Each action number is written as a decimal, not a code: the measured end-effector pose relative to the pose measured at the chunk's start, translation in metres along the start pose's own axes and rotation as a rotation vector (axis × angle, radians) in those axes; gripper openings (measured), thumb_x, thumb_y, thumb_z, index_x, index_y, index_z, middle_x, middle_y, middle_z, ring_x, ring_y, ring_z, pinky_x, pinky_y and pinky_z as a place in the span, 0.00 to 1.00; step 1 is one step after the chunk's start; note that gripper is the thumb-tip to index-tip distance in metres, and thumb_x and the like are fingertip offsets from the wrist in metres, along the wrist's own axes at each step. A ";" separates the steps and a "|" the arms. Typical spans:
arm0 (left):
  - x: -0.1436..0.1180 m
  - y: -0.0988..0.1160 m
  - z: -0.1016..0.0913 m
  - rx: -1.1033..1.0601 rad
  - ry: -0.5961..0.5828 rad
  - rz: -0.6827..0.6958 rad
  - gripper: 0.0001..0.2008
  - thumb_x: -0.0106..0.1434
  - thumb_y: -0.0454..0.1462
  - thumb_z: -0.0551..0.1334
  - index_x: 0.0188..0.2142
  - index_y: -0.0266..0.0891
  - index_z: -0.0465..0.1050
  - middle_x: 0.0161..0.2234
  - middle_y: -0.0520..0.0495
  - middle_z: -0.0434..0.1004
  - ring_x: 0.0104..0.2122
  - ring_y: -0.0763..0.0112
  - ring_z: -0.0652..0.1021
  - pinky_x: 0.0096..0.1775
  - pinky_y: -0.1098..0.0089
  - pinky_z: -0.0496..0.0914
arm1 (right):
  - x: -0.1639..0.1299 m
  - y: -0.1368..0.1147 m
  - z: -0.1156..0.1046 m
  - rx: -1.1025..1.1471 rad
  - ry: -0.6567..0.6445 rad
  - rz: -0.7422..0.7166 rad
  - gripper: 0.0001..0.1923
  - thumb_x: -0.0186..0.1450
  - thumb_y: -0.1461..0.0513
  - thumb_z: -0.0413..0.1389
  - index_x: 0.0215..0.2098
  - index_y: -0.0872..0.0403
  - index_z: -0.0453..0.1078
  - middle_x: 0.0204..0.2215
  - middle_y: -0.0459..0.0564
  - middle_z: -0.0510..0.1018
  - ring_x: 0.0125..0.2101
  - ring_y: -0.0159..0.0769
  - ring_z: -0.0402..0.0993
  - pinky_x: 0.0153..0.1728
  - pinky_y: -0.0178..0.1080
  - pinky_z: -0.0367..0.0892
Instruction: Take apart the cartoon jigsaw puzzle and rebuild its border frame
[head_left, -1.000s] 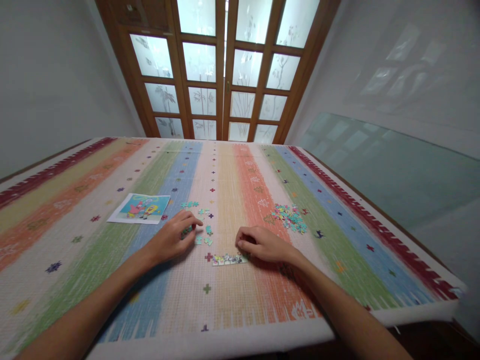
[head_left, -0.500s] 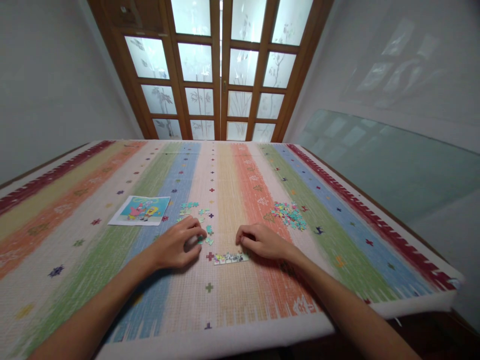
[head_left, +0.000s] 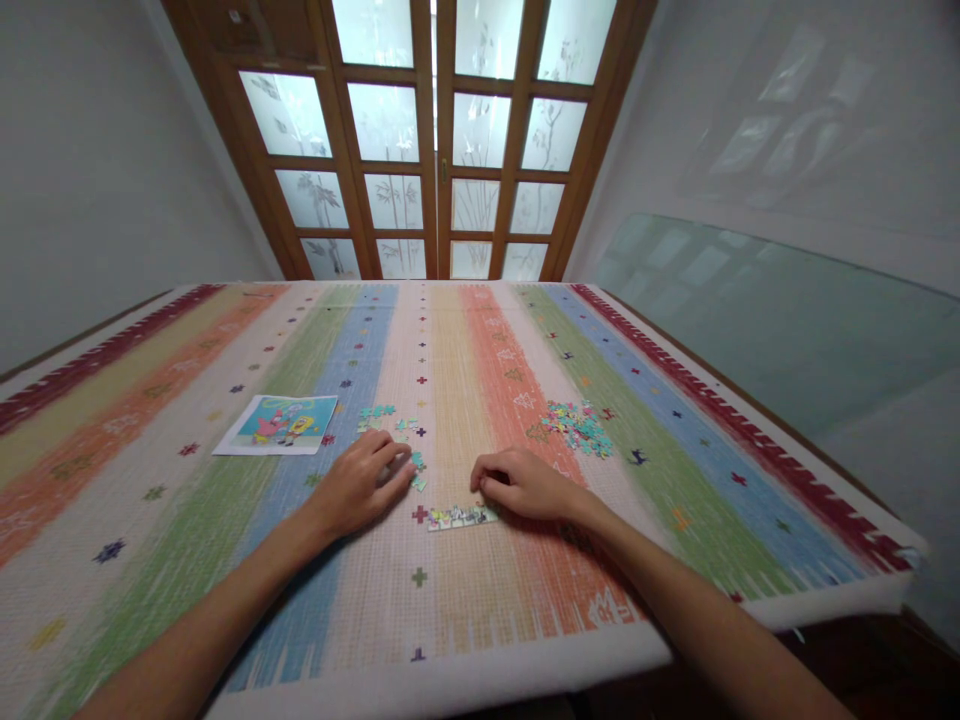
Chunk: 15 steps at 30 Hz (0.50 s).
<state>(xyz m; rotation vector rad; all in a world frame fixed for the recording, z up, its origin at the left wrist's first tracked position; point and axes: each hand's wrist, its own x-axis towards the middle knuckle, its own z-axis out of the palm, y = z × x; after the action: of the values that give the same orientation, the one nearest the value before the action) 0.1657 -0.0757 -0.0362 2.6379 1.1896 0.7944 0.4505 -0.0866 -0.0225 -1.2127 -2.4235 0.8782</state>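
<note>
While my curled right hand (head_left: 525, 483) is resting at the strip's (head_left: 461, 517) right end mid-frame, my left hand (head_left: 360, 487) is lying loosely open, covering pieces (head_left: 417, 465).

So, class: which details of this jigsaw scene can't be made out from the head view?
- Head view: whether the left hand holds a piece; its curled fingers cover the cloth below.
- What the right hand pinches: hidden under its fingers.
- The joined strip: its print is too small to read.
- The loose pile: single pieces too small to count.
</note>
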 end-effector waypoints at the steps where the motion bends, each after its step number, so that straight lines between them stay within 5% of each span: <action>1: 0.001 0.000 0.002 -0.007 0.014 -0.020 0.11 0.72 0.41 0.56 0.42 0.39 0.75 0.36 0.45 0.73 0.39 0.61 0.74 0.44 0.61 0.70 | 0.000 0.000 0.000 -0.003 0.002 -0.001 0.12 0.62 0.70 0.54 0.36 0.55 0.79 0.31 0.50 0.84 0.30 0.35 0.76 0.35 0.35 0.65; 15: 0.002 -0.009 0.004 -0.011 -0.002 -0.081 0.14 0.72 0.41 0.55 0.47 0.39 0.77 0.37 0.44 0.73 0.40 0.60 0.74 0.46 0.59 0.70 | -0.001 0.000 0.001 -0.021 -0.006 0.009 0.12 0.63 0.70 0.54 0.37 0.55 0.79 0.32 0.51 0.85 0.31 0.35 0.78 0.36 0.36 0.66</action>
<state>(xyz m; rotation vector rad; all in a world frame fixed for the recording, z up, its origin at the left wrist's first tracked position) 0.1636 -0.0677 -0.0418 2.5628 1.2788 0.7817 0.4505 -0.0875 -0.0227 -1.2315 -2.4395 0.8621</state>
